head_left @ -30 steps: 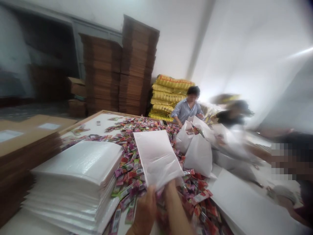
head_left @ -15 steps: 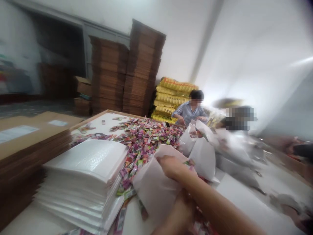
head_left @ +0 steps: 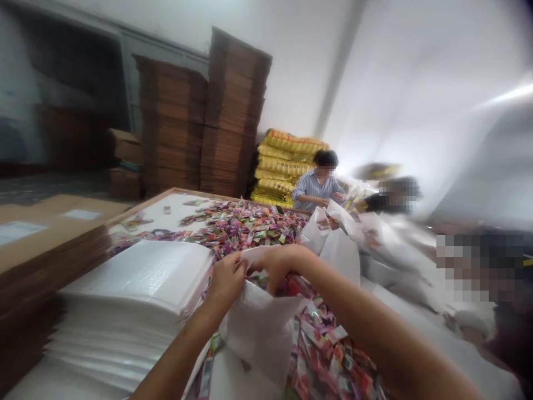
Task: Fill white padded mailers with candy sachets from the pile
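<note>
A white bag (head_left: 260,333) stands upright in front of me, its mouth open and small colourful packets showing inside. My left hand (head_left: 227,280) pinches the left side of its rim. Over the mouth is my right hand (head_left: 281,264), thumb and fingers apart, fingers pointing down into the bag; their tips are partly hidden. Many loose small printed packets (head_left: 250,222) lie heaped on the table behind the bag, and more packets (head_left: 328,355) lie to its right, under my right forearm.
To the left is a stack of white padded sheets or bags (head_left: 141,272), beside flat cardboard (head_left: 104,208). Several filled white bags (head_left: 341,253) stand at the right. A person in a striped shirt (head_left: 314,186) works across the table (head_left: 145,203); other people are on the right.
My left hand has come up from low on the bag to its rim. My right hand has shifted from the bag's outside to its mouth, which now gapes toward me. The view has turned slightly right.
</note>
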The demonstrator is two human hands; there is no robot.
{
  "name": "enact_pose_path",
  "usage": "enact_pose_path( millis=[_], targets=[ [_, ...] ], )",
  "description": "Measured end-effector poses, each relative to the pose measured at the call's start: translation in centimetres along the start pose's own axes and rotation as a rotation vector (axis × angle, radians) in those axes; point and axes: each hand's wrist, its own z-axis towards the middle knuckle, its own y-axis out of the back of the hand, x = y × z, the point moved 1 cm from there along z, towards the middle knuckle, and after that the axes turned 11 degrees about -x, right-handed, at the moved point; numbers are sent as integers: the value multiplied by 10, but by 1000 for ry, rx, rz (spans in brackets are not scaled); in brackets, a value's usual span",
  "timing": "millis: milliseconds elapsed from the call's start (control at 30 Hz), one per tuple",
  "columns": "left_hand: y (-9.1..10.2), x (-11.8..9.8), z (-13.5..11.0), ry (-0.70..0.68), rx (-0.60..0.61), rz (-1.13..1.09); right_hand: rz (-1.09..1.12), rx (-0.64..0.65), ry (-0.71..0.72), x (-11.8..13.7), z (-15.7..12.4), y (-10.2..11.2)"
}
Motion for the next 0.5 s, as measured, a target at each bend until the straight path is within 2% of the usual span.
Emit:
enact_pose_path(
  millis=[100, 167, 200, 300, 400, 467, 500],
  targets=[
    [6, -7, -4, -70, -69, -27, -89, 190, -13, -5, -4, 14],
    [6, -10, -4, -168, -48, -33, -69, 187, -46, -6, -10, 17],
    [6, -11, -3, -239, -41, -34, -19, 143, -40, -6, -14, 20],
    [2, -11, 3, -465, -34, -48, 200, -119, 54, -7, -36, 36],
    [0, -11, 8, -536, 22, -34, 364, -500, 80, -19, -75, 47],
    [2, -13, 9, -564, 67, -18, 428, -820, -31, -37, -109, 31],
    [4, -13, 9, -584, 87, -15, 434, -953, -126, -48, -127, 12]
  ],
)
